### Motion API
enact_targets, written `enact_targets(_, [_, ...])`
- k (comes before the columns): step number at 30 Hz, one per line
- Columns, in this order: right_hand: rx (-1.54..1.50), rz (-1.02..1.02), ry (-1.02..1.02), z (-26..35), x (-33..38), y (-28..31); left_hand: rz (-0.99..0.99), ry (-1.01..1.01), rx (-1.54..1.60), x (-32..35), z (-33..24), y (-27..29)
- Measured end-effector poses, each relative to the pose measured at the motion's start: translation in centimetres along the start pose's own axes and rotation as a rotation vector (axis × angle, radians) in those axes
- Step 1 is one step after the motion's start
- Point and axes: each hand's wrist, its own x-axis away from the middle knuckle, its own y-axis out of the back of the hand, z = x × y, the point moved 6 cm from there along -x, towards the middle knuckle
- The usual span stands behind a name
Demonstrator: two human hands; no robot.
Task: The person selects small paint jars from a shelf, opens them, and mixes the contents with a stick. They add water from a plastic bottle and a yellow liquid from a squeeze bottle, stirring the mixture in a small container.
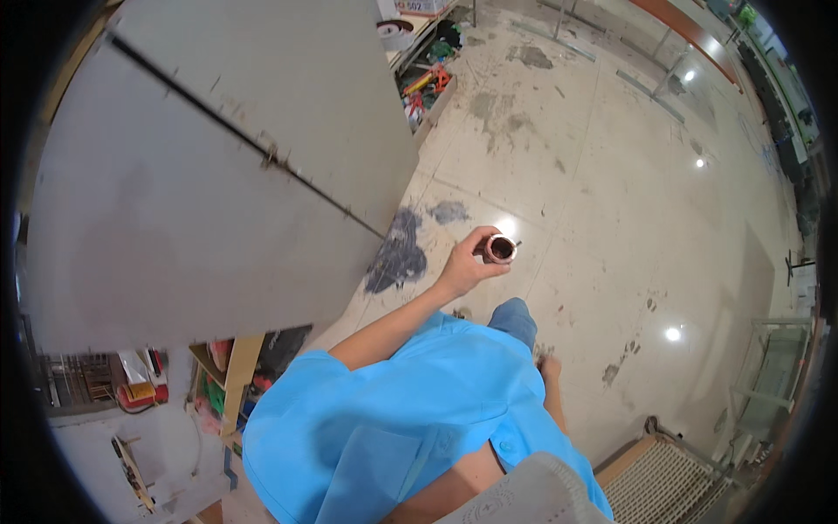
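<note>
Far left: one large grey panel (201,244), crossed by a dark seam with a small catch on it. Below its near edge: a wooden box (244,375) with mixed oddments in and about it, too crowded to sort. Beyond the panel's far corner: a crate (435,109) of loose items, some bright red. Next, the left hand (464,269), held out ahead of the body in a short-sleeved blue shirt (410,367): fingers wrapped partway round, thumb on the near side, opened only to the width of what they grip. In that grasp, above the pale, stained floor (567,183): one short round tube (500,250), rim pale, inside dark, mouth turned up toward the viewer, a small stub at its right side; whether the bottom is closed cannot be told. Just right of the shirt: the right hand (549,367), low beside the leg, small in view and partly blurred; how far its fingers are open, and whether they hold anything, cannot be told. Lower right: one woven seat (663,480). Step in hand, as judged: one-handed holding or carrying of the tube. Next move, as judged: calls for an even grip, mouth kept upward in case of contents.
</note>
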Motion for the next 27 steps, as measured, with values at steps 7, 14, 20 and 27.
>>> enact_targets(7, [0.685,0.034,0.36,3.5,-14.7,0.4,0.009,-0.003,-0.08,-23.4,0.5,-0.7])
enact_targets(14, [-0.295,0.08,-0.097,32.5,-33.6,6.8,-0.085,0.021,-0.04,-41.4,-1.4,0.3])
enact_targets(20, [-0.223,0.057,0.299,73.5,-48.1,8.9,-0.391,0.023,0.057,-54.6,1.1,6.0])
enact_targets(27, [-0.11,0.174,0.399,99.7,-59.9,-4.9,-0.52,0.117,0.192,-74.9,8.2,13.8])
